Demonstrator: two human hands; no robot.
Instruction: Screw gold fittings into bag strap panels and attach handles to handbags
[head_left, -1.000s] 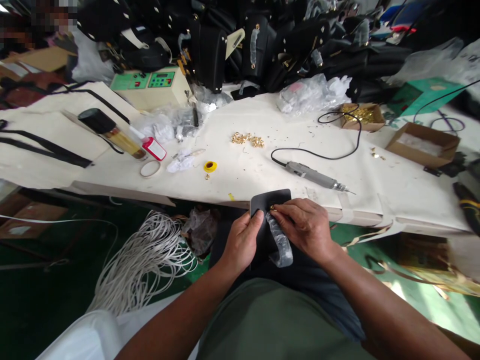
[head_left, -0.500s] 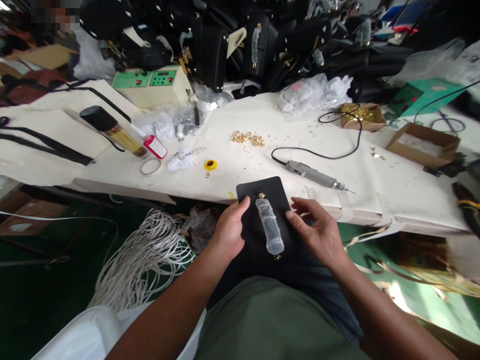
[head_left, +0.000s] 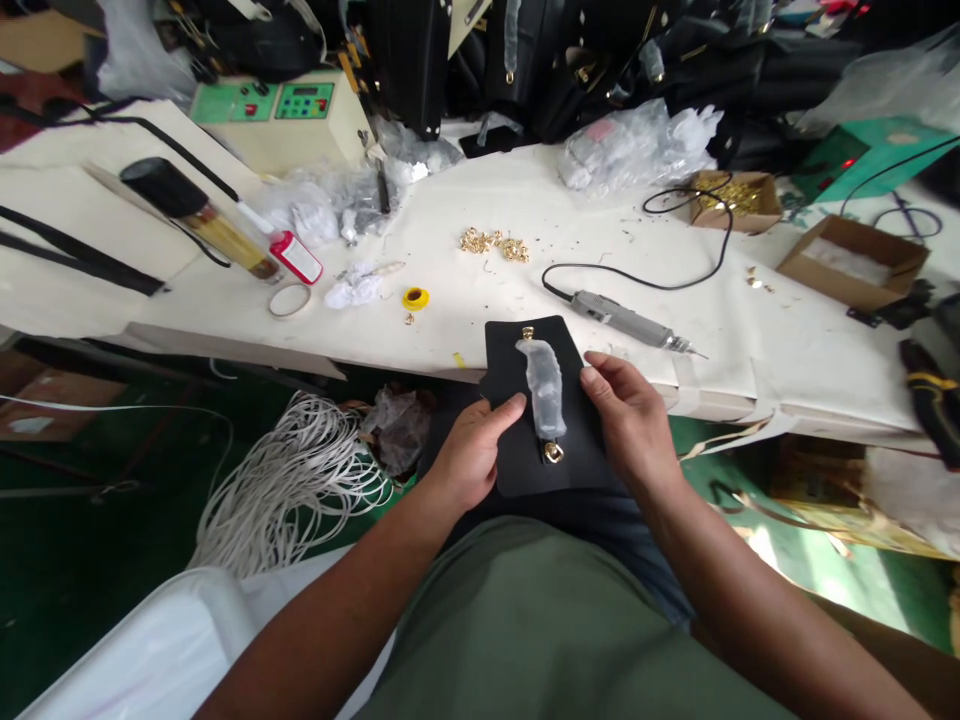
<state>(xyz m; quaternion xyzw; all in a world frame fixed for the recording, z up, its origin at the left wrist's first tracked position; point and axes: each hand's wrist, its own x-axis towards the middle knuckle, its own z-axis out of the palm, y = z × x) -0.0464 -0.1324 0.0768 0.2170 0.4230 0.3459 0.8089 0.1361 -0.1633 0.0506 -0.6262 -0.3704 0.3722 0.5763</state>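
A black panel [head_left: 510, 460] with rounded corners lies between my hands, above my lap at the table's front edge. On it sits a handle [head_left: 546, 390] wrapped in clear plastic, with a gold fitting at each end. My left hand [head_left: 476, 445] grips the panel's left side, thumb on top. At the right edge, my right hand [head_left: 628, 405] holds the panel between thumb and fingers; the undersides of both hands are hidden. Beyond the panel, a grey electric screwdriver [head_left: 630, 322] lies on the white table [head_left: 375, 350].
Small gold parts [head_left: 495, 243] and a yellow ring [head_left: 415, 299] lie mid-table. A red bottle [head_left: 297, 257] stands left. Cardboard boxes [head_left: 851, 270] are at the right, black bags [head_left: 409, 70] at the back. White cords [head_left: 292, 490] hang at lower left.
The panel has tilted so its face and lower gold fitting show more fully. My left thumb lies further onto it, and my right fingers have closed on its edge. The view has dipped.
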